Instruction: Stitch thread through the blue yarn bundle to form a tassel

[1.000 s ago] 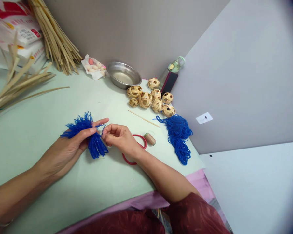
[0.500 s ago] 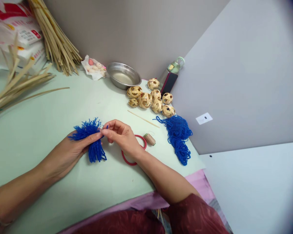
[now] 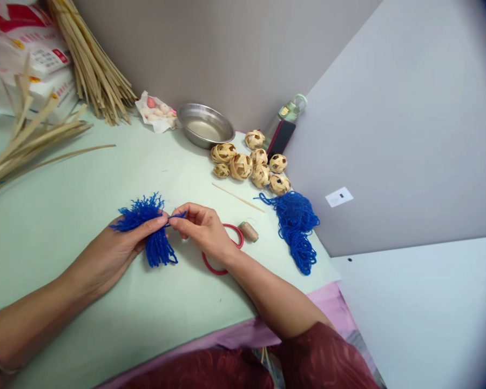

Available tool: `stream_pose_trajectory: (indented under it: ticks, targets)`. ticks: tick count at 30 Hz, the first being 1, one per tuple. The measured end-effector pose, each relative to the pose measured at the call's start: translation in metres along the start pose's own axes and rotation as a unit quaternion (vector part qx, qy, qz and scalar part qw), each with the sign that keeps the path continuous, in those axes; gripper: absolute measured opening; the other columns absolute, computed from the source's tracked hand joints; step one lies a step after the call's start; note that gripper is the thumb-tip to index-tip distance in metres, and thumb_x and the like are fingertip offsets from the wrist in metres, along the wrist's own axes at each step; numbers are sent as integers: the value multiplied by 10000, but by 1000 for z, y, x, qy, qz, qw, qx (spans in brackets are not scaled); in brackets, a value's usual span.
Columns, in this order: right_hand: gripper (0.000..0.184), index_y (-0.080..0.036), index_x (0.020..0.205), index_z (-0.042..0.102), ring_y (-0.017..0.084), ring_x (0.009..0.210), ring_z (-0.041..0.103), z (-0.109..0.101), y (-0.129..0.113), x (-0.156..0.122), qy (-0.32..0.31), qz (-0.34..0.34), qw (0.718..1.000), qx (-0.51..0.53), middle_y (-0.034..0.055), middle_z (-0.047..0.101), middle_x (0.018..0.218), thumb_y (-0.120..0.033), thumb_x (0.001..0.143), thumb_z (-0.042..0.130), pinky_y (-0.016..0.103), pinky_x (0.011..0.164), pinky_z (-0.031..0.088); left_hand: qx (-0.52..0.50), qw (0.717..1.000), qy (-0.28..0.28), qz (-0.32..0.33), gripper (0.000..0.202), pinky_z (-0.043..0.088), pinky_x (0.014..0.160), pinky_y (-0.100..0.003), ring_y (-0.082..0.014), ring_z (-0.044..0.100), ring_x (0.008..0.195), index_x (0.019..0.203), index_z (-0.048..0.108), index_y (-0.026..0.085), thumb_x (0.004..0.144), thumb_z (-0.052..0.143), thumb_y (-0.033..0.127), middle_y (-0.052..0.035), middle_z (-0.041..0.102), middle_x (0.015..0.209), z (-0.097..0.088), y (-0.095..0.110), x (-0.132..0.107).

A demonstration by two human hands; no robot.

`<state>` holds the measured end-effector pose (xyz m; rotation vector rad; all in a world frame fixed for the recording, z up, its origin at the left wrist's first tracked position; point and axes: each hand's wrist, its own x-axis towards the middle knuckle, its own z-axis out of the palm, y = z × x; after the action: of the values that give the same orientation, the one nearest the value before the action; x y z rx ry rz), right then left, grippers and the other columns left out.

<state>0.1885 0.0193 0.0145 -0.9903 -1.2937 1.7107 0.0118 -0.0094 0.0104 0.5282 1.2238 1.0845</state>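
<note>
My left hand (image 3: 117,248) pinches a bundle of blue yarn (image 3: 148,229) at its middle, so frayed ends fan out above and below the fingers. My right hand (image 3: 200,227) is closed on a short blue strand (image 3: 177,216) that runs from the bundle's middle. Both hands rest low over the pale green table (image 3: 105,178). Under my right wrist lie red-handled scissors (image 3: 221,248), mostly hidden.
A spool of tan thread (image 3: 249,230) and a heap of blue yarn (image 3: 297,227) lie to the right. Behind them are several woven bamboo balls (image 3: 249,162), a thin stick (image 3: 237,196), a metal bowl (image 3: 206,125) and a phone (image 3: 281,138). Bamboo strips (image 3: 44,129) fill the left.
My left hand shifted a little right with the bundle. My right hand closed in on the bundle's middle and now pulls a strand out to the right.
</note>
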Motion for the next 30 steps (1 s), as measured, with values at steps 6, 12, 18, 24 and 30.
stream_pose_trajectory:
  ticks: [6,12,18,24,30]
  targets:
    - [446,-205,894,697,105,613,519,-1,0,0,4,0,1000,-10,-55,638,694,-506,721,978,266,633,452,0,1000,-11,9,391,608,878,-252,-209,757,978,844,905,248,523,1061,407,-2,897,973,-3,-3,1]
    - [378,-207,871,670,114,617,552,2,-6,-1,-1,0,1000,-10,-68,601,641,-440,742,938,267,651,468,10,1000,-27,-2,361,579,901,-268,-199,739,967,811,913,265,500,1058,374,14,878,865,-1,0,-1]
    - [304,-197,844,651,118,632,595,4,-8,-2,-6,14,1000,-2,-71,603,630,-355,741,890,268,671,479,17,1000,-25,-4,372,574,915,-305,-223,737,986,814,914,278,493,1048,409,8,874,864,-3,-1,0]
    - [241,-202,825,645,124,659,622,5,-6,-1,-14,29,999,-11,-49,662,685,-324,734,833,261,658,474,29,999,-28,2,358,567,895,-339,-245,736,924,775,888,250,465,1043,335,-2,860,821,-1,2,-3]
    - [191,-209,781,652,128,649,634,5,-7,-1,-7,47,999,9,-56,668,648,-296,705,804,277,678,500,24,999,-33,-7,308,574,888,-330,-252,748,946,761,870,242,533,1039,362,-13,864,839,-2,4,-5]
